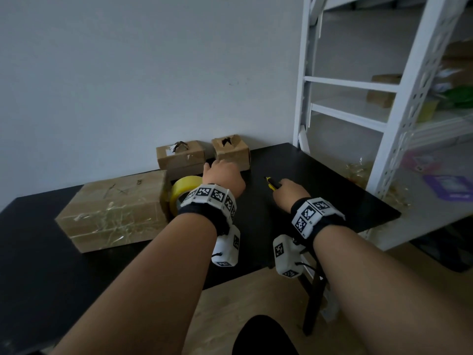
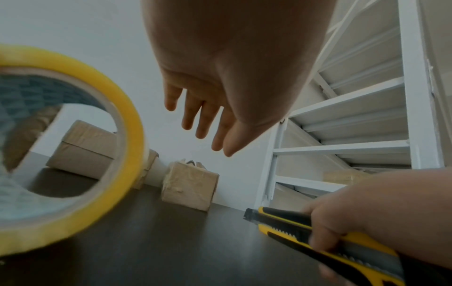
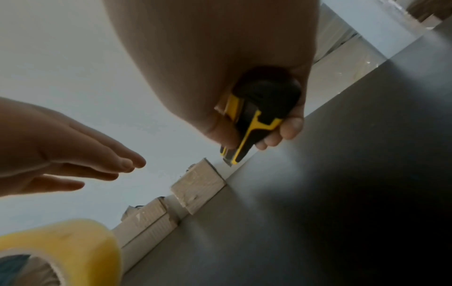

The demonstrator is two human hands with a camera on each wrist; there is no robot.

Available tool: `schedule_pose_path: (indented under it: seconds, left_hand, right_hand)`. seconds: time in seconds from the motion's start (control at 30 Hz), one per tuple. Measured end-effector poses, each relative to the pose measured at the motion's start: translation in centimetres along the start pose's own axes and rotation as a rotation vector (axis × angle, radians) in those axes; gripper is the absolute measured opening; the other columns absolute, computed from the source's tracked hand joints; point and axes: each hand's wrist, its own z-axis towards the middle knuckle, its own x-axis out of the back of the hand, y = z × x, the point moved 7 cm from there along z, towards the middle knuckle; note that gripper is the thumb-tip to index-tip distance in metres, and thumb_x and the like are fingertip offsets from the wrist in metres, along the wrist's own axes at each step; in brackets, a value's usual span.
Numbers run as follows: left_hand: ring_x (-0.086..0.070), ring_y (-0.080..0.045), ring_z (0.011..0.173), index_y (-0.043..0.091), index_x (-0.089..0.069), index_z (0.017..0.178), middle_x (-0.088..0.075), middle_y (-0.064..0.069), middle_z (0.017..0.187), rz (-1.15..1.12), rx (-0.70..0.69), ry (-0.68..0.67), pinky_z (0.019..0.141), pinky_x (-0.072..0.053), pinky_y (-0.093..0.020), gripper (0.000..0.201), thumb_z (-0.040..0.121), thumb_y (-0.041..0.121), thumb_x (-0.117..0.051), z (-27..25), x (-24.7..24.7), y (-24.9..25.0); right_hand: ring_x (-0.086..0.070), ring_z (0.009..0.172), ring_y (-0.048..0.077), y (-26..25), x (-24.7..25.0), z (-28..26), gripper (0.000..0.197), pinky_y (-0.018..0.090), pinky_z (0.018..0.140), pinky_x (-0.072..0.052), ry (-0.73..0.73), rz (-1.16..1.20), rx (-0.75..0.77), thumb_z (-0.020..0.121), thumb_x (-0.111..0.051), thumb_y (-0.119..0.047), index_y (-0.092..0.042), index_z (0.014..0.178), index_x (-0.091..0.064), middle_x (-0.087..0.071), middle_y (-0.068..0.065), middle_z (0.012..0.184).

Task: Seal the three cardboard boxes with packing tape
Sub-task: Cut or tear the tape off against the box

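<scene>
Three cardboard boxes sit on the black table (image 1: 320, 180): a large taped box (image 1: 112, 208) at the left, a medium box (image 1: 180, 156) and a small box (image 1: 231, 149) against the wall, both with torn tops. A yellow tape roll (image 1: 183, 194) stands on edge beside the large box, also in the left wrist view as the tape roll (image 2: 73, 147). My left hand (image 1: 222, 172) reaches with straight fingers (image 2: 203, 120) above the table toward the two back boxes, holding nothing. My right hand (image 1: 289, 192) grips a yellow and black utility knife (image 1: 272, 183), the knife (image 3: 254, 120) pointing toward the wall.
A white metal shelf rack (image 1: 399, 111) stands right of the table, with boxes and packets on its shelves. Crumpled clear tape scraps (image 1: 358, 170) lie at the table's far right edge. A wooden floor (image 1: 256, 298) shows below the near edge.
</scene>
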Motion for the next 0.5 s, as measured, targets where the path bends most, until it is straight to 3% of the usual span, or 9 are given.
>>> schedule_pose_path:
  seconds: [0.17,0.23,0.37,0.5]
  left_hand:
    - [-0.04,-0.028,0.13,0.013,-0.056,0.127,-0.051,-0.009,0.136,-0.011,0.062,0.047,0.113,-0.025,-0.045,0.04,0.088,0.017,-0.043,-1.2,1.6,-4.2]
    - [-0.039,-0.028,0.133,0.014,-0.052,0.132,-0.049,-0.009,0.14,-0.029,0.103,0.083,0.114,-0.024,-0.045,0.044,0.089,0.014,-0.041,-2.1,2.1,-6.4]
    - [-0.035,-0.03,0.135,0.011,-0.039,0.141,-0.04,-0.01,0.147,-0.11,0.2,0.15,0.114,-0.026,-0.046,0.05,0.09,0.014,-0.041,-3.9,2.6,-11.1]
    - [-0.043,-0.03,0.129,0.012,-0.039,0.14,-0.043,-0.011,0.144,-0.239,0.264,0.073,0.107,-0.036,-0.047,0.057,0.088,0.031,-0.052,-5.5,1.7,-15.6]
  right_hand:
    - [-0.058,0.089,0.027,-3.7,-0.1,-1.8,0.012,0.034,0.078,-0.043,0.045,0.123,0.209,0.1,-0.048,-0.022,-0.015,0.104,-0.058,-0.06,0.008,0.097]
    - [-0.058,0.082,0.024,-5.5,-0.2,-2.7,0.014,0.034,0.074,-0.044,0.05,0.183,0.262,0.101,-0.048,-0.024,-0.016,0.094,-0.057,-0.059,0.006,0.089]
    - [-0.069,0.083,0.029,-8.8,-1.0,-4.6,0.018,0.045,0.08,-0.058,0.028,0.27,0.319,0.099,-0.047,-0.023,-0.015,0.106,-0.06,-0.066,0.008,0.094]
    - [-0.072,0.071,0.03,-11.6,-2.5,-6.3,0.021,0.035,0.055,-0.054,-0.042,0.33,0.344,0.099,-0.042,-0.019,-0.009,0.113,-0.053,-0.068,0.015,0.099]
